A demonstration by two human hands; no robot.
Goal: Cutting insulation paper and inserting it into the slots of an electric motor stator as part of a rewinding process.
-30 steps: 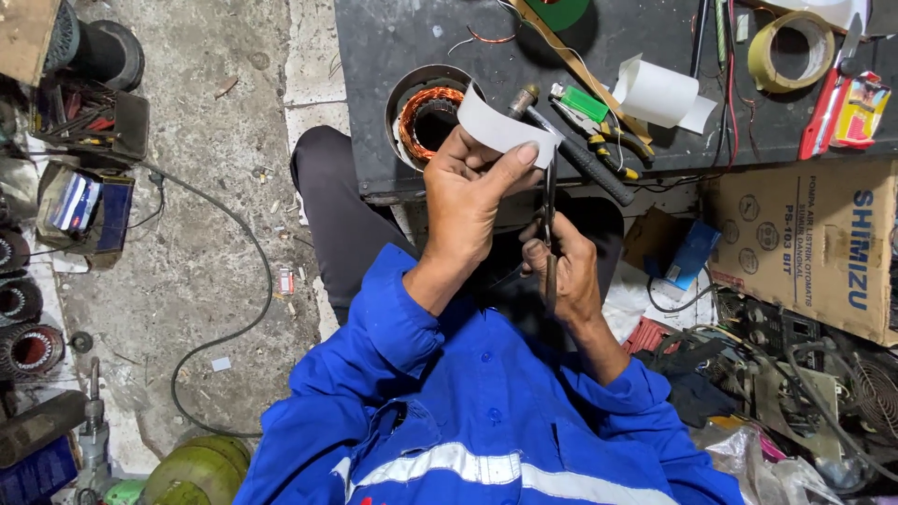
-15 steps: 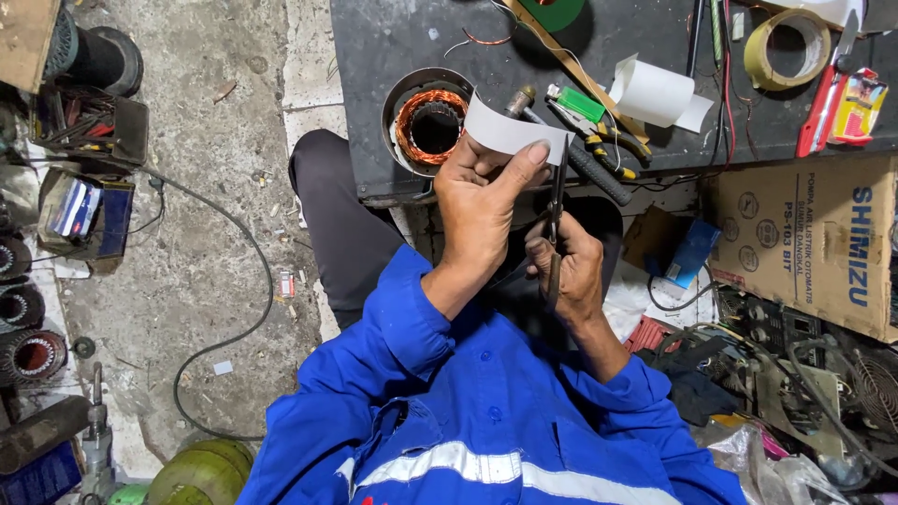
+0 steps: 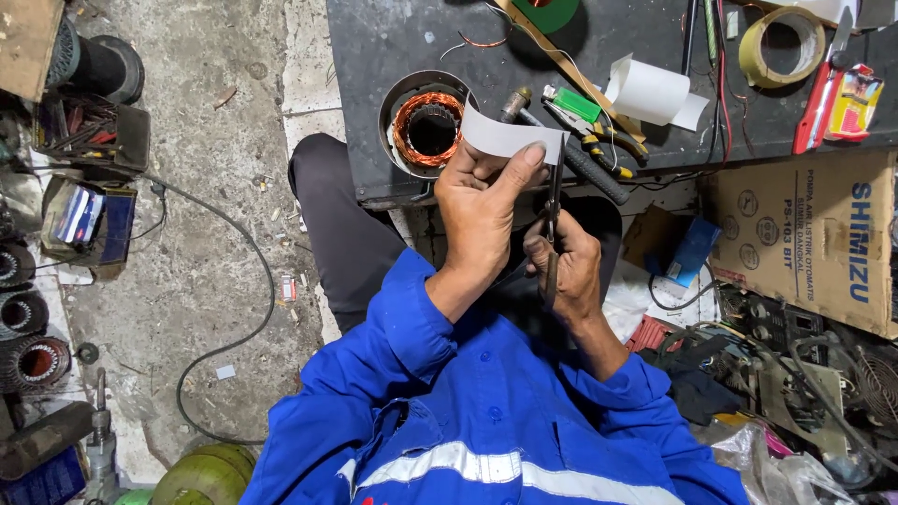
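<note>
Item: white rectangular paper strip [image 3: 510, 138], pinched in my left hand [image 3: 482, 210]. Right hand [image 3: 564, 266] clamped on dark steel scissors [image 3: 554, 201]. Risk: blades near thumb; crooked cut likely.

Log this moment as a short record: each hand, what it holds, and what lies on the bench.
left hand: holds a white paper strip by its lower edge, thumb and fingers pinching it
right hand: grips scissors, blades pointing up at the strip's right end
bench: dark top
stator: copper windings, on the bench just left of the strip
paper roll: white, right of the strip
tape roll: at the far right
pliers: green-handled, beside the paper roll
</note>
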